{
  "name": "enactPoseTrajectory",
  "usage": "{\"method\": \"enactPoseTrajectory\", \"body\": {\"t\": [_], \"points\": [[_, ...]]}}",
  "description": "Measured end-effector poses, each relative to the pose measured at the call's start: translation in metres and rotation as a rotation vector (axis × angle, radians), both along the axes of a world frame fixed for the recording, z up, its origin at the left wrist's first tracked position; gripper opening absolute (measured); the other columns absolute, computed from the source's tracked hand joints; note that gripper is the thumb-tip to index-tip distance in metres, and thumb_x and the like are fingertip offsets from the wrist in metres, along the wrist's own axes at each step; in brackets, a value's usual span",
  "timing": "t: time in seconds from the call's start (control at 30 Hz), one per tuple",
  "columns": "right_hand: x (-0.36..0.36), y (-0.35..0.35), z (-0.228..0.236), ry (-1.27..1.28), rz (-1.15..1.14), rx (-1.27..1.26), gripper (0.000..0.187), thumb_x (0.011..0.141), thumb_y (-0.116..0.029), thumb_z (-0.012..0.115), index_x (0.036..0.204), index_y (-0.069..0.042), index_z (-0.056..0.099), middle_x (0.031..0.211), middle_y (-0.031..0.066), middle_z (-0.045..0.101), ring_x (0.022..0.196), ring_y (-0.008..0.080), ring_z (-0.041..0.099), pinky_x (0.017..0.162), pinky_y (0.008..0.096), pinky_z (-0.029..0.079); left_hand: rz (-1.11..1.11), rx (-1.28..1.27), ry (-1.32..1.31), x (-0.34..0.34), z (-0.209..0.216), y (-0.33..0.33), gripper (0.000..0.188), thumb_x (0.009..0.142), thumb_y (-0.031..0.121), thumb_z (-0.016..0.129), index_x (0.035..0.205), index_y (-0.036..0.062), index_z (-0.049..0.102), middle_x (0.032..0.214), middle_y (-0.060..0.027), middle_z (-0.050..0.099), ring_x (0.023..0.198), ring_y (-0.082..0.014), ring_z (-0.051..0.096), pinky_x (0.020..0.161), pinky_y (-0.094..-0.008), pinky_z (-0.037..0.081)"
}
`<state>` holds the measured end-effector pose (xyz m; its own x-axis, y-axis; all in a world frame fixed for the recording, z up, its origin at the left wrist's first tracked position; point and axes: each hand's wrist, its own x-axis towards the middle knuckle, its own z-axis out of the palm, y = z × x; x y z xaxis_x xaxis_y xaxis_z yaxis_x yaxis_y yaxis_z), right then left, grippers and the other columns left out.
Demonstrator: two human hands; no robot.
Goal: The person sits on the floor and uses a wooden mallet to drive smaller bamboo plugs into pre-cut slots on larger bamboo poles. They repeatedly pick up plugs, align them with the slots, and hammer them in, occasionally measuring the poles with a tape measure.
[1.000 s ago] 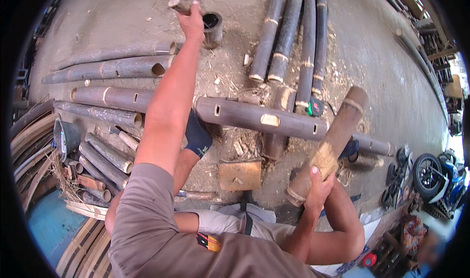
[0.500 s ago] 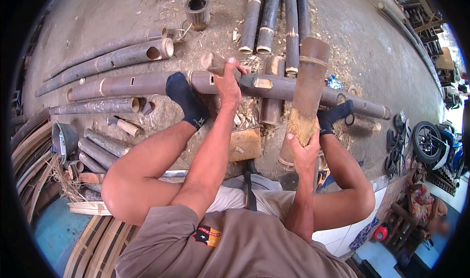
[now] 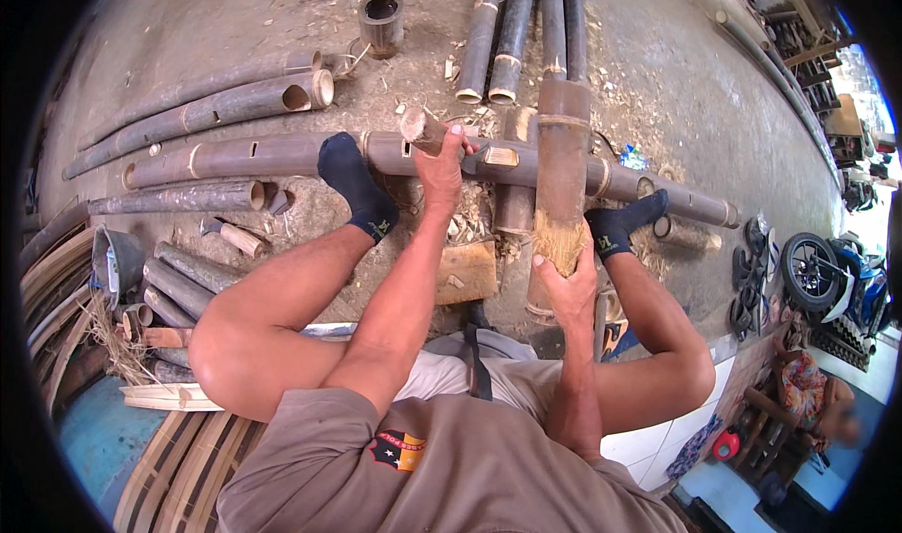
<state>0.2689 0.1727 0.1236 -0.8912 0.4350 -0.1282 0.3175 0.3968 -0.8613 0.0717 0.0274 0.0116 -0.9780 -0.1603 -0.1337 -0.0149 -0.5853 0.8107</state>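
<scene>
My left hand [image 3: 439, 174] is closed around the thick wooden handle of a chisel [image 3: 422, 131]. Its dark blade lies at a pale, freshly cut patch [image 3: 500, 157] on a long brown bamboo pole [image 3: 282, 155], which runs crosswise in front of me. My right hand [image 3: 569, 284] grips a thick bamboo club [image 3: 564, 148] by its worn, frayed stretch. The club points away from me and overlaps the pole in view, to the right of the chisel; whether they touch I cannot tell. My feet, in dark socks, are at the pole on either side.
Several dark bamboo poles [image 3: 512, 45] lie at the far side, others [image 3: 197, 120] at the left. A wooden block [image 3: 467, 272] sits between my legs. A hatchet-like tool [image 3: 237, 237] lies left, near a grey bucket [image 3: 117, 262]. A motorbike [image 3: 832, 275] stands right.
The bamboo club in my right hand has swung left, from a slant toward nearly straight ahead, closer to the chisel. My left hand keeps the chisel at about the same spot.
</scene>
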Motion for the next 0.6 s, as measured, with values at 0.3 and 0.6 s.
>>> {"method": "enactPoseTrajectory", "body": {"t": [0.3, 0.6], "points": [[-0.126, -0.022, 0.108, 0.321, 0.397, 0.264, 0.1, 0.078, -0.018, 0.088, 0.162, -0.007, 0.037, 0.14, 0.025, 0.066, 0.124, 0.0329, 0.07, 0.102, 0.042, 0.058, 0.035, -0.113, 0.049, 0.009, -0.002, 0.0, 0.015, 0.099, 0.012, 0.072, 0.103, 0.0006, 0.063, 0.084, -0.0047, 0.066, 0.071, -0.0135, 0.065, 0.072, -0.0348, 0.059], [-0.213, -0.061, 0.152, 0.197, 1.036, 1.166, 0.088, 0.08, -0.038, 0.083, 0.157, -0.027, 0.043, 0.094, 0.0184, 0.07, 0.082, 0.0375, 0.074, 0.066, 0.0498, 0.058, 0.019, -0.005, 0.005, 0.01, -0.041, 0.002, 0.024, 0.095, 0.008, 0.073, 0.116, -0.0026, 0.066, 0.102, -0.0072, 0.072, 0.088, -0.0194, 0.068, 0.087, -0.0359, 0.055]]}}
